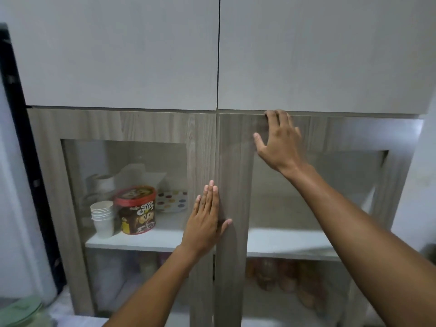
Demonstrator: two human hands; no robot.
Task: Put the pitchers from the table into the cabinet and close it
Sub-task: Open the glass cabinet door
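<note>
A wood-grain cabinet with two glass-panelled doors fills the view. My left hand [205, 220] lies flat, fingers together, on the inner stile of the left door [200, 149], right at the centre seam. My right hand [278, 140] is spread on the top rail of the right door [236, 185], its fingertips curled over the door's upper edge. The right door stands slightly out from the left one. Neither hand holds anything. A pale green lidded vessel [21, 312], possibly a pitcher, shows blurred at the bottom left corner. The shelf behind the right glass looks bare.
Behind the left glass, stacked paper cups [102, 218], a Choco Chips tub [136, 208], a dotted plate [172, 200] and white boxes sit on a white shelf [141, 241]. Brownish jars [278, 274] fill the lower right shelf. Plain grey upper doors [118, 55] hang above.
</note>
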